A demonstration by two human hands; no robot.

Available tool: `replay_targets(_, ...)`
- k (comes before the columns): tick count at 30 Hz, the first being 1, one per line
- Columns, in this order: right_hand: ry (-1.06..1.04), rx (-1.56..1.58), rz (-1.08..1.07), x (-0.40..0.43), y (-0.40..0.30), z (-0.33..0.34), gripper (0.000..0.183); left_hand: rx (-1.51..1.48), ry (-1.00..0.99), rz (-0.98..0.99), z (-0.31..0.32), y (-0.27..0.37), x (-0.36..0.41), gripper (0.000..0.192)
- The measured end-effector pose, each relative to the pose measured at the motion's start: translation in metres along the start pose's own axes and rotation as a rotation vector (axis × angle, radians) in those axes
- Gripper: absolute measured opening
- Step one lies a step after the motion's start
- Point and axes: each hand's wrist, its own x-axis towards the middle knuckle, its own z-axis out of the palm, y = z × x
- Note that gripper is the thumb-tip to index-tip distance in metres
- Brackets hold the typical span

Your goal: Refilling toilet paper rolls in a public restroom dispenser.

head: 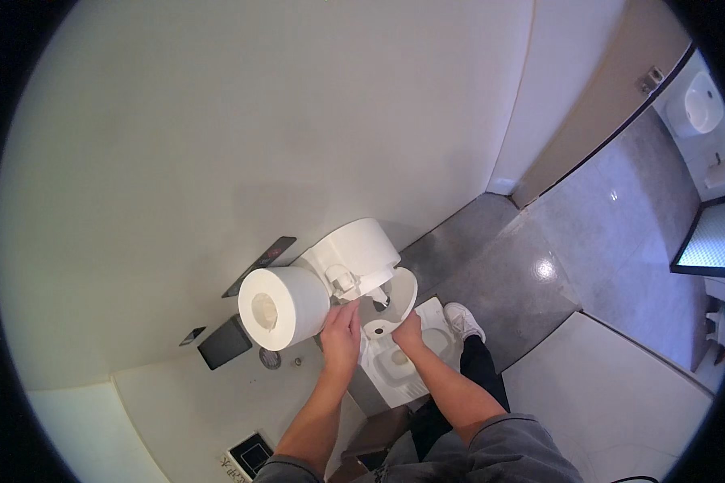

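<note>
A white wall-mounted toilet paper dispenser point(359, 253) has its curved front cover point(406, 293) swung down. A strip of white paper point(377, 295) hangs inside it. Beside the dispenser is a large toilet paper roll point(311, 302), its hollow core facing left; what supports it is hidden. My left hand point(342, 335) is between the roll and the cover, fingertips at the dispenser's near edge; whether they grip anything is not visible. My right hand point(407, 333) holds the lowered cover from its underside, the fingers mostly hidden behind it.
Below the dispenser a white squat toilet point(393, 371) is set in the floor. A dark box point(225, 342) and a black sign point(258, 267) are on the wall. A black flush panel point(251, 454) is at lower left. A washbasin point(701, 105) stands beyond the doorway.
</note>
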Motion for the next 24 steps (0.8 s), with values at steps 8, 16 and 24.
replay_targets(8,-0.01,-0.028,0.037,0.004,0.015,0.011,0.025,0.044,-0.184,-0.088,0.015,-0.03,-0.006,0.022)
replay_targets(16,-0.005,0.068,0.028,0.004,0.012,0.007,0.027,-0.195,-0.062,-0.149,0.026,-0.031,-0.004,0.028)
replay_targets(24,-0.035,-0.005,0.026,0.005,0.001,0.002,0.031,-0.3,0.11,-0.381,0.044,-0.031,-0.003,0.032)
